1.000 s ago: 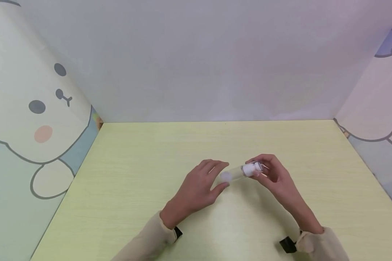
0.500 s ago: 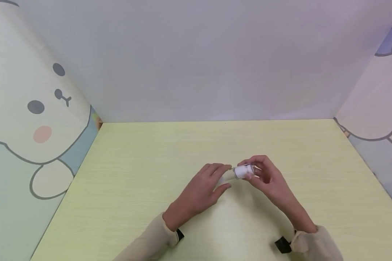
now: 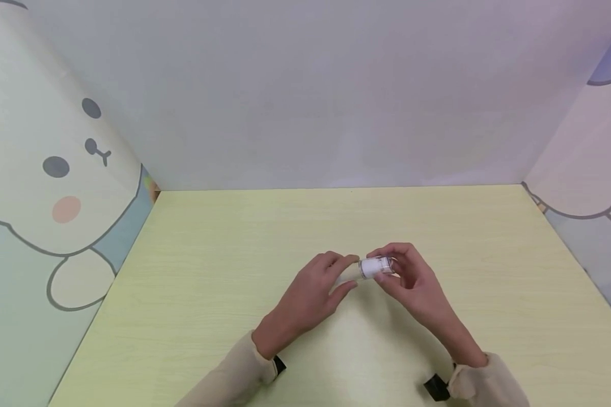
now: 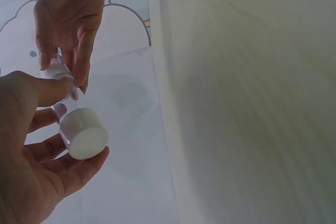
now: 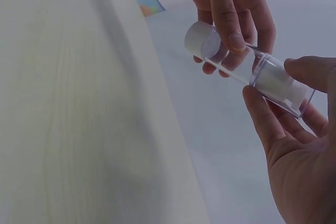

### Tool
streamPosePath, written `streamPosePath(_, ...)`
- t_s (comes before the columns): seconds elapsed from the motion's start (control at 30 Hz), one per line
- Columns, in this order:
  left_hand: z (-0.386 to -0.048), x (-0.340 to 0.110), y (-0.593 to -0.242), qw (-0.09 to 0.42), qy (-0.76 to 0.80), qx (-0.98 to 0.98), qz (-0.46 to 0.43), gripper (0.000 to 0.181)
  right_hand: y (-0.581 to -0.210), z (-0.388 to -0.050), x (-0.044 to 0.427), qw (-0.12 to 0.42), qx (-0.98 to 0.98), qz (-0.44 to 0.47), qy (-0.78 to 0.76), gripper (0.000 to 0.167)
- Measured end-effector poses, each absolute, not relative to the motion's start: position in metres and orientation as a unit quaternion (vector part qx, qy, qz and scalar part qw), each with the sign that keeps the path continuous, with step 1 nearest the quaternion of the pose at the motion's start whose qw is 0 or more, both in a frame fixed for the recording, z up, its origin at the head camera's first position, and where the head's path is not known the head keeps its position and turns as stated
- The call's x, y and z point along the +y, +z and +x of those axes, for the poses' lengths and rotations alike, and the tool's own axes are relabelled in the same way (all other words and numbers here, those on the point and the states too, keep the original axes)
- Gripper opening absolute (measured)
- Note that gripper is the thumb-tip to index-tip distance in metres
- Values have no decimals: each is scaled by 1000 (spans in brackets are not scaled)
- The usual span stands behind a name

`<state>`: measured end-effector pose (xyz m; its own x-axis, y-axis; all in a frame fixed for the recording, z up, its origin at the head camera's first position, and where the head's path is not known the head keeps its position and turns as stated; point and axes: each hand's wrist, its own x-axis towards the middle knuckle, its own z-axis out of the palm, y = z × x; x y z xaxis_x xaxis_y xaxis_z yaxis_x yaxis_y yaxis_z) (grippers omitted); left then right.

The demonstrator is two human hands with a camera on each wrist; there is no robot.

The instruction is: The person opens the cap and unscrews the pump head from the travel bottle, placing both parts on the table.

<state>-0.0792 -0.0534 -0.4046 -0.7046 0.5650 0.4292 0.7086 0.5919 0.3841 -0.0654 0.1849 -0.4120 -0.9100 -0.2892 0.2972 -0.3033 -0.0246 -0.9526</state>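
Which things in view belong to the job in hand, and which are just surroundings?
Part of the job:
clear container with white ends, held by both hands
left hand, gripping one end
right hand, gripping the other

Just surroundings:
table, below the hands
cartoon-printed panels, left and right
plain backdrop, behind the table

One bottle [image 5: 275, 85]: clear, cylindrical; thick white base within your left hand [image 3: 305, 291], clear-covered white end between your right hand's [image 3: 417, 288] fingers; held sideways.
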Motion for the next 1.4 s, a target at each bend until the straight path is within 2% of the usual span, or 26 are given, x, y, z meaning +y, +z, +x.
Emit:
streamPosePath(0.27,-78,-54,-404,150,-285,-879,-352,43,-417,-60,164,83,-730,187,653,57)
streamPosePath(0.57,-76,-54,-404,188,-277,-879,-341,43,-419,-55,154,114,-755,128,633,55)
streamPosePath(0.8,-75,-55,-404,174,-261,-886,-342,43,-421,-59,163,67,-758,139,634,51)
streamPosePath(1.0,-75,-54,-402,172,-253,-891,-334,50,-418,-60,166,39,-705,131,695,43)
streamPosePath(1.2,-74,-51,-404,204,-233,-889,-339,55,-416,-57,163,-30,-615,81,784,39)
streamPosePath(1.4,-73,-51,-403,220,-233,-885,-339,56,-417,-55,161,-27,-615,72,785,38)
